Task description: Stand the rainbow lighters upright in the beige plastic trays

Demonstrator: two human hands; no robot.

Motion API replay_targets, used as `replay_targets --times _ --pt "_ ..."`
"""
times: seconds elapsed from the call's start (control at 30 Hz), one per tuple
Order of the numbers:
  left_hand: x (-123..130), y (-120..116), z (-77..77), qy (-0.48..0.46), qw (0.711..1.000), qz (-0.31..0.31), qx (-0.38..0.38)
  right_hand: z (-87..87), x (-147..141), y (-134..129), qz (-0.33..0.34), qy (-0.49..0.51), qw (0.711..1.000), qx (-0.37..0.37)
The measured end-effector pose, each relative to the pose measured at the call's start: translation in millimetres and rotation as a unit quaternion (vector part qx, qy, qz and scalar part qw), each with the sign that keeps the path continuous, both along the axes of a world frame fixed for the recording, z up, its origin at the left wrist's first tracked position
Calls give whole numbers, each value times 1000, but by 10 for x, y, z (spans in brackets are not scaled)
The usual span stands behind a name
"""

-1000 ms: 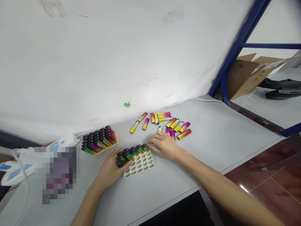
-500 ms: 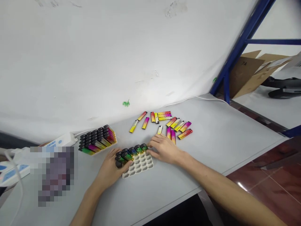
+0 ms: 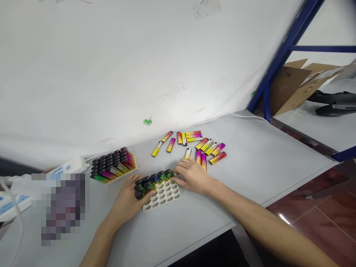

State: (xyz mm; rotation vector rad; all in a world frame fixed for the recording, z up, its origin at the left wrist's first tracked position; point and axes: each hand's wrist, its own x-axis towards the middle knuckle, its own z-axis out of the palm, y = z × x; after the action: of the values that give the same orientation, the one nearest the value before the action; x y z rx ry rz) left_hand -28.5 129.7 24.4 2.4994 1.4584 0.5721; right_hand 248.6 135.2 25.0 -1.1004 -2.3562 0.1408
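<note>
Though contact is partly hidden, green lighters (image 3: 150, 186) seemingly sit within the left grip (image 3: 126, 199).

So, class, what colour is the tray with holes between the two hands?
Off-white; the tray shows best in the head view.

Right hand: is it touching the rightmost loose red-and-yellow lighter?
Apart. The head view shows grey tabletop between the right hand and the red-and-yellow lighter.
</note>
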Motion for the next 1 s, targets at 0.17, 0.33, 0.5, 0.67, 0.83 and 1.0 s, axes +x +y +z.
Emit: replay_targets --times 0.17,0.33,0.5,0.67,0.83,1.0 --pt "4 8 0 5 1000 -3 -1 -15 -57 -12 -20 1 1000 9" --pt "1 8 9 5 1000 -3 -3 -29 -100 -39 -42 -2 999 11" --pt "-9 10 -4 16 1000 -4 1 -10 -110 -51 -41 5 999 -1" --pt "-24 16 -33 23 1000 -4 9 -15 -109 -69 -39 26 999 -26" --pt "-35 14 -42 20 1000 -4 8 -31 -106 -89 -38 35 998 -31" --pt "-54 5 -13 15 1000 -8 4 -12 -125 -111 -37 36 998 -30"
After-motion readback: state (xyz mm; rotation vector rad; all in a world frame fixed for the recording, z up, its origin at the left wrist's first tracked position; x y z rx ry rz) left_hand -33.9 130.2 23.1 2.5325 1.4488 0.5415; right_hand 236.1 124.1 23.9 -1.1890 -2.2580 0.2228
